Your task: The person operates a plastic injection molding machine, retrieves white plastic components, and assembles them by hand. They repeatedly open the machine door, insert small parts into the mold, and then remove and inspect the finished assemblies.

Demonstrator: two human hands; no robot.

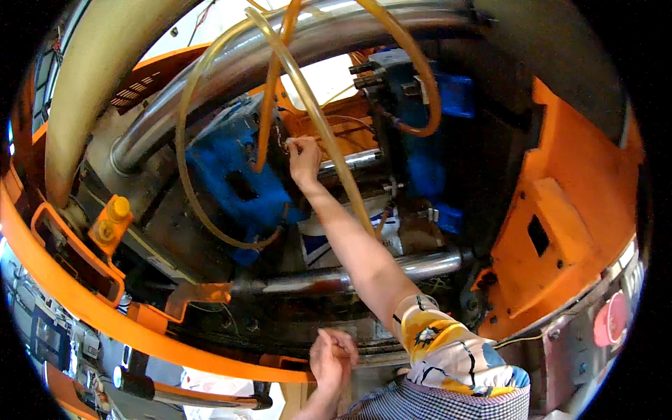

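My right hand reaches deep between the two halves of a blue metal mould. Its fingers are pinched together beside the inner face of the left mould half; whatever they hold is too small to make out. The right mould half stands across the gap. Yellowish hoses loop in front of and around my right hand and forearm. My left hand is low and near, just by the orange machine frame. Its fingers are curled in, slightly blurred, and their contents are hidden.
Thick steel bars run across the machine, a lower one under my right forearm and an upper one behind the hoses. An orange guard rises at the right. A yellow knob sticks up at the left. A pink cup is at the right edge.
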